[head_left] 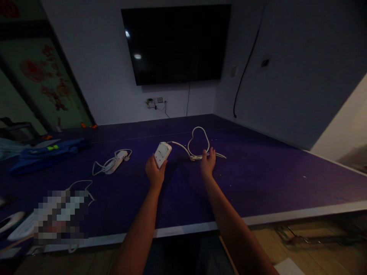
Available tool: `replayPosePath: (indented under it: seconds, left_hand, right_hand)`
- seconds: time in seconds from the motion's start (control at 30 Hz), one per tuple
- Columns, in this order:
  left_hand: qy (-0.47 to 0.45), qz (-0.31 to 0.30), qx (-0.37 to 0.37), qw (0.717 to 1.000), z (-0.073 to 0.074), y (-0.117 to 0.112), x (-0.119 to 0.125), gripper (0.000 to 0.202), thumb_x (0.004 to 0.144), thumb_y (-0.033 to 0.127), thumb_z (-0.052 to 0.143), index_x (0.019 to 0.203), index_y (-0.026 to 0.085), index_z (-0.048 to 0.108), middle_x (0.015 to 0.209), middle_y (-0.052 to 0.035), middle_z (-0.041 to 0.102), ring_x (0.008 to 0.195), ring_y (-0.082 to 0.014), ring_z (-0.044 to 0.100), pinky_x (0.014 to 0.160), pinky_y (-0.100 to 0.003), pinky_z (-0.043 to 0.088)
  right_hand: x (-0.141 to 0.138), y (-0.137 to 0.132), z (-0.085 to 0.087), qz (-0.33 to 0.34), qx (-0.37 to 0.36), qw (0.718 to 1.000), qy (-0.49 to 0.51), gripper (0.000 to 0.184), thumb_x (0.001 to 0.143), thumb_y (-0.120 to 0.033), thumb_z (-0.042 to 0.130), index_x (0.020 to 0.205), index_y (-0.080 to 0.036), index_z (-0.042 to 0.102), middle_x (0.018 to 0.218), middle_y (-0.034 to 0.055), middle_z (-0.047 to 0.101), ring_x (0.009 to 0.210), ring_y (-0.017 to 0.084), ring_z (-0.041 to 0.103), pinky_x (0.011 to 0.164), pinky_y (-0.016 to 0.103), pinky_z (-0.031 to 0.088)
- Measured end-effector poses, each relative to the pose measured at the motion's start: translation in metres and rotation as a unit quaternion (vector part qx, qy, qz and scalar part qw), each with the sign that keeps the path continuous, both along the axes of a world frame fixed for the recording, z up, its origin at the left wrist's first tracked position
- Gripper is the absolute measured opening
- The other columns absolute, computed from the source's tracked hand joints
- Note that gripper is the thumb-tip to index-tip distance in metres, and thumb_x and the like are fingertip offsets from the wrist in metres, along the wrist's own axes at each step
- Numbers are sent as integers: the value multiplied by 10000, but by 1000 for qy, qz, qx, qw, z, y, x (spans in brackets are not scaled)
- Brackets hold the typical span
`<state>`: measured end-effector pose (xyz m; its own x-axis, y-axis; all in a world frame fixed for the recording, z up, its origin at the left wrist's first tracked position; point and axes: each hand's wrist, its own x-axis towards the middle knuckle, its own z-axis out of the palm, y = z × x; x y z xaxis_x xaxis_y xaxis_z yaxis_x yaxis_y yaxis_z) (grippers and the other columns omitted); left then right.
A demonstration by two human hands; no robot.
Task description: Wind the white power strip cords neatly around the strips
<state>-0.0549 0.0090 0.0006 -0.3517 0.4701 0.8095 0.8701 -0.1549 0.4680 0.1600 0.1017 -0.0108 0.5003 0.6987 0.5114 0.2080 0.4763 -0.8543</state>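
A white power strip (162, 153) is in my left hand (155, 170), its socket face tilted up and toward me. From its far end a white cord (180, 145) runs right to a gathered bundle with one large loop. My right hand (208, 163) is at that bundle, thumb and fingers stretched out and apart. The cord passes behind these fingers; whether they touch it I cannot tell. Left of my left hand, a second white power strip (116, 163) lies on the purple tabletop (258, 172) with its cord coiled on it.
A blue cloth item (51, 152) lies at the far left. Nearer, a blurred-out patch (61, 217) hides several items beside another white cord (82, 181). A television (177, 44) hangs above wall sockets (157, 101). The table's pale front edge (189, 228) runs below my forearms.
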Motion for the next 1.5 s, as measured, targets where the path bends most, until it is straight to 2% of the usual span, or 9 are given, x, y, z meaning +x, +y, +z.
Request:
replayPosePath:
  seconds: [0.17,0.33,0.57,0.73,0.83,1.03,1.13,1.3,1.5]
  left_hand:
    - [-4,-94,-2,996,1,-2,6,678,782,576,535,1276,117,471,1162,-200,581,1108,-306,534,928,-448,410]
    - [-201,-274,-56,939,6,-2,14,572,754,595,554,1100,145,625,1061,-143,653,1038,-274,592,904,-398,441]
    - [-495,-539,-285,619,15,-10,25,759,733,744,409,1028,87,648,817,-151,687,699,-240,652,635,-368,508]
    - [-542,-580,-302,528,18,-14,21,738,782,705,350,1093,95,624,856,-146,678,643,-206,631,597,-360,501]
    - [-542,-546,-288,571,17,-10,22,748,755,738,361,1005,95,649,808,-140,678,622,-202,623,583,-349,494]
    - [-375,-335,-171,847,4,1,31,565,673,672,580,806,130,671,714,-76,673,709,-222,629,669,-337,483]
    - [-228,-278,-111,927,2,1,30,522,721,611,578,977,165,670,930,-100,688,897,-250,623,814,-370,463]
    - [-92,-99,-26,990,6,-3,20,602,747,567,583,1193,164,564,1080,-156,624,1035,-296,571,891,-406,416]
    - [2,108,-50,993,11,-5,-4,592,705,461,677,1200,171,529,1134,-174,576,1082,-345,504,888,-458,357]
  right_hand:
    - [-23,-27,16,118,95,953,-263,498,858,-362,481,1335,-219,458,1391,115,454,1300,232,389,1088,482,242]
    - [-24,-28,15,170,55,955,-238,434,873,-229,381,1283,-237,524,985,73,660,940,186,595,953,396,407]
    - [-24,-22,11,203,34,965,-164,356,851,-273,426,1132,-217,636,847,37,671,779,179,589,806,324,460]
    - [-33,-26,4,232,-14,937,-263,355,890,-276,380,1134,-212,630,844,47,690,772,181,619,743,290,465]
    - [-37,-31,3,244,-38,909,-335,352,902,-248,375,1166,-221,606,921,60,703,818,188,639,734,277,464]
    - [-43,-41,17,249,-33,856,-451,334,905,-224,388,1175,-206,584,1005,84,696,901,194,638,752,251,436]
    - [-46,-45,22,247,-36,831,-498,275,868,-220,436,1043,-158,639,907,96,702,809,188,642,680,235,413]
    - [-49,-53,23,232,-90,789,-562,221,845,-293,482,841,-194,680,794,63,706,721,179,642,586,233,359]
    - [-45,-61,31,196,-67,778,-593,226,846,-290,483,868,-212,694,850,78,711,789,208,649,602,253,370]
